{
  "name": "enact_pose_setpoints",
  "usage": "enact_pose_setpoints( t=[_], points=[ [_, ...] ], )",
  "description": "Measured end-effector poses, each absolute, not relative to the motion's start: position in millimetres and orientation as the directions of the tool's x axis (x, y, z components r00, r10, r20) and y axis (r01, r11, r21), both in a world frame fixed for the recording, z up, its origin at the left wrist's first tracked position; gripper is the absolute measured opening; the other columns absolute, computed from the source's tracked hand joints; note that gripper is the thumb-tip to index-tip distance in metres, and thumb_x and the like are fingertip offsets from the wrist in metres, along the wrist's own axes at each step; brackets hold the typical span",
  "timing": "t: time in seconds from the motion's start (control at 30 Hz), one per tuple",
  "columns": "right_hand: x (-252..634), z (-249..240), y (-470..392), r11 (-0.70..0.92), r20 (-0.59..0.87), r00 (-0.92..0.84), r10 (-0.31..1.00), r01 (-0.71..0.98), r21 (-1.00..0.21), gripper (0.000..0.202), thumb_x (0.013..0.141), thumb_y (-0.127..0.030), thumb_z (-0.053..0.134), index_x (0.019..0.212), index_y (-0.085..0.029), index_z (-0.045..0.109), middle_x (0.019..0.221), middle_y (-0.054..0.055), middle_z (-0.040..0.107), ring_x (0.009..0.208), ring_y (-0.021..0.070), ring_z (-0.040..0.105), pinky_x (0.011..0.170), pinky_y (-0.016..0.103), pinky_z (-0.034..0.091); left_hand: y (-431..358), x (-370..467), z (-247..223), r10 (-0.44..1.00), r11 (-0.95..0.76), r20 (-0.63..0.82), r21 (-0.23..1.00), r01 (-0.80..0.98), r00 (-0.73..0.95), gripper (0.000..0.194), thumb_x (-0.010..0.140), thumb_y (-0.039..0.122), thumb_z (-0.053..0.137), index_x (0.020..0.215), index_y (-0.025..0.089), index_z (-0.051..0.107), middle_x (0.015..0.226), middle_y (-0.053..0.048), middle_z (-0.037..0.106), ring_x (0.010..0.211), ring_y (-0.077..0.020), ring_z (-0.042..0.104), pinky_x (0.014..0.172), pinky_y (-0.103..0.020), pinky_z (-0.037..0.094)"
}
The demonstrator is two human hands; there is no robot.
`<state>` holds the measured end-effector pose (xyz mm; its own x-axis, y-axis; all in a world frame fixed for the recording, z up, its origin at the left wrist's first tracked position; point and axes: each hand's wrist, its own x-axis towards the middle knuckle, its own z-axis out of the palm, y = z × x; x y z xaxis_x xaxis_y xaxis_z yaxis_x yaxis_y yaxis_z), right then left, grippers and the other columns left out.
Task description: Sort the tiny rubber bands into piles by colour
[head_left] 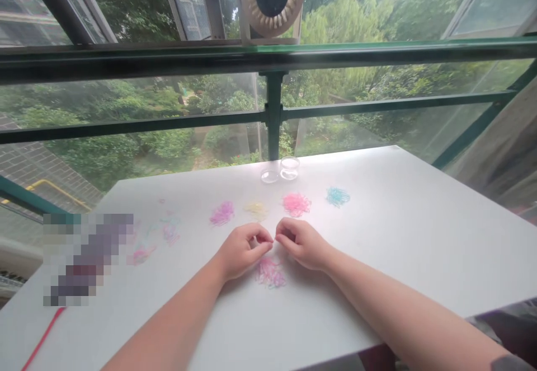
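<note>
My left hand (247, 249) and my right hand (302, 243) meet above the middle of the table, thumb and forefinger pinched on each, the tips almost touching. Anything between the fingertips is too small to make out. Just below them lies a mixed pile of pink and lilac rubber bands (271, 273). Beyond the hands, small heaps are sorted by colour: purple rubber bands (222, 213), pale yellow rubber bands (255, 209), bright pink rubber bands (296, 205) and teal rubber bands (338, 196). Their thin strands look like tiny elastics.
A clear round container (289, 168) stands at the table's back edge beside a clear lid (269, 177). Scattered bands (170, 234) lie on the left, near a blurred-out object (90, 262) with a red cord (44, 337). A green railing (274, 113) borders the white table (419, 236).
</note>
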<state>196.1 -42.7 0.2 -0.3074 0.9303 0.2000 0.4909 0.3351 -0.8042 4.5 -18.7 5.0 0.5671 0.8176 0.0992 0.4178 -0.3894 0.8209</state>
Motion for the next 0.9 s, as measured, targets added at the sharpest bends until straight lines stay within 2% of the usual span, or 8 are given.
enact_pose_setpoints(
  t=[0.33, 0.9],
  points=[
    [198.6, 3.7, -43.3, 0.339, 0.212, -0.309, 0.927, 0.454, -0.824, 0.006, 0.079, -0.015, 0.048, 0.073, -0.018, 0.049, 0.061, -0.004, 0.048, 0.055, 0.0090, 0.041, 0.053, 0.022, 0.032, -18.0, 8.4, 4.9, 0.868, -0.411, 0.203, 0.806, 0.426, 0.454, 0.011, 0.077, 0.026, 0.056, 0.079, 0.018, 0.064, 0.080, -0.002, 0.067, 0.075, -0.0139, 0.057, 0.069, -0.026, 0.042],
    [201.4, 4.5, -44.7, 0.305, 0.193, -0.261, 0.946, 0.517, -0.800, 0.007, 0.080, -0.020, 0.048, 0.076, -0.019, 0.053, 0.064, -0.001, 0.054, 0.058, 0.0112, 0.047, 0.056, 0.024, 0.037, -19.4, 10.9, 4.4, 0.879, -0.410, 0.225, 0.809, 0.422, 0.421, 0.011, 0.076, 0.026, 0.059, 0.083, 0.019, 0.064, 0.084, -0.001, 0.067, 0.078, -0.0128, 0.057, 0.071, -0.025, 0.042]
  ],
)
